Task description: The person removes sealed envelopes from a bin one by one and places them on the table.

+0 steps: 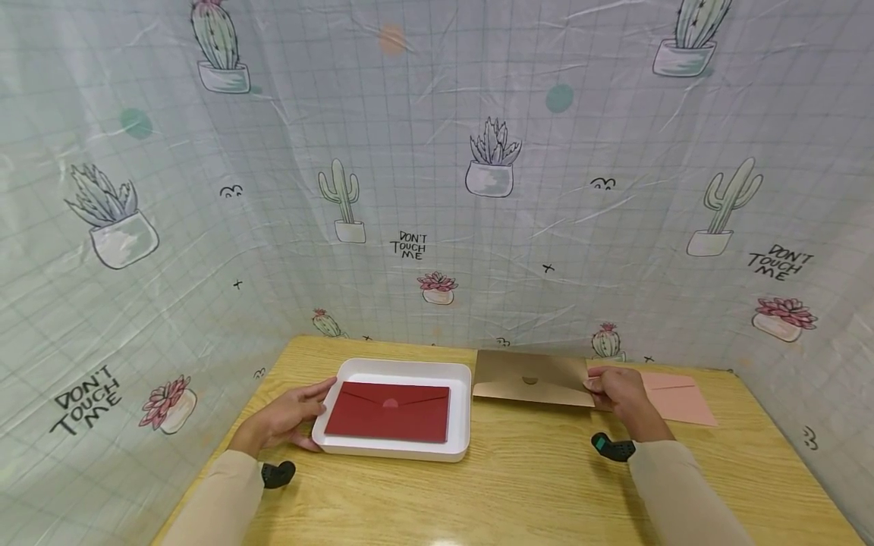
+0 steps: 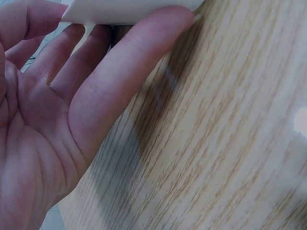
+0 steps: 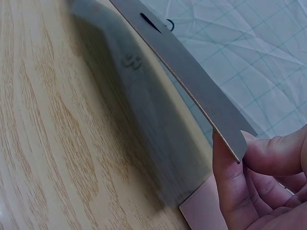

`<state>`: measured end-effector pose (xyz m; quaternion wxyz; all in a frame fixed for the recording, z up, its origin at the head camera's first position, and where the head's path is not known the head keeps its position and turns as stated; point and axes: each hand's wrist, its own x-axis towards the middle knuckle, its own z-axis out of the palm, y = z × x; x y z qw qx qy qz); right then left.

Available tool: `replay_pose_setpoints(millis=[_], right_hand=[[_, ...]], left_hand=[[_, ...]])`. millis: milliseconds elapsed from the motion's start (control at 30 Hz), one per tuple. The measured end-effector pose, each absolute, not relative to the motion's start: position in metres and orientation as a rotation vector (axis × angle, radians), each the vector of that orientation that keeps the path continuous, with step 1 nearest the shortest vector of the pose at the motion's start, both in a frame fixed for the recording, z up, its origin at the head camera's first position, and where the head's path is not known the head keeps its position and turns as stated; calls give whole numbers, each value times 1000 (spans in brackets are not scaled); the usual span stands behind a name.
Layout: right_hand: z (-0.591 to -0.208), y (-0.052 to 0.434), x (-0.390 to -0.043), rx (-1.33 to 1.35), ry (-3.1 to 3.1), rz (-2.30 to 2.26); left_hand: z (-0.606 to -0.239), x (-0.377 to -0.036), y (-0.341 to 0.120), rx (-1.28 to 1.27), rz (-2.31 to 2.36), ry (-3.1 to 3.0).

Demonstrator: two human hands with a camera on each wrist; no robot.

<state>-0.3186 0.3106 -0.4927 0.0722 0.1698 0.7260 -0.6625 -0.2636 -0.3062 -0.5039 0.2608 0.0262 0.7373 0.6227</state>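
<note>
A white tray [image 1: 463, 415] sits on the wooden table [image 1: 532, 485] and holds a dark red envelope [image 1: 389, 412]. My left hand [image 1: 290, 413] lies against the tray's left side with its fingers straight; the left wrist view shows the fingers [image 2: 129, 62] touching the white tray [image 2: 129, 9]. My right hand [image 1: 617, 394] pinches the right edge of a brown kraft envelope [image 1: 529, 377] and holds it lifted off the table just right of the tray. In the right wrist view the brown envelope [image 3: 192, 81] is clamped between thumb and fingers [image 3: 230, 187].
A pink envelope [image 1: 679, 398] lies flat on the table behind my right hand, its corner pink envelope [image 3: 204, 211] below the brown one. Cactus-print plastic sheeting [image 1: 437, 189] walls the table at the back and both sides.
</note>
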Motion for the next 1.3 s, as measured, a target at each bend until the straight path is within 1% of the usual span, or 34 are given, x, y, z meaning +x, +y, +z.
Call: replay_pose_setpoints(millis=[367, 1300], right_hand=[[-497, 310, -322, 526, 2197, -1967], [-504, 305, -330, 516, 2285, -1889]], left_hand=[[-502, -261, -302, 24, 1691, 2024], [-503, -265, -303, 28, 1705, 2006]])
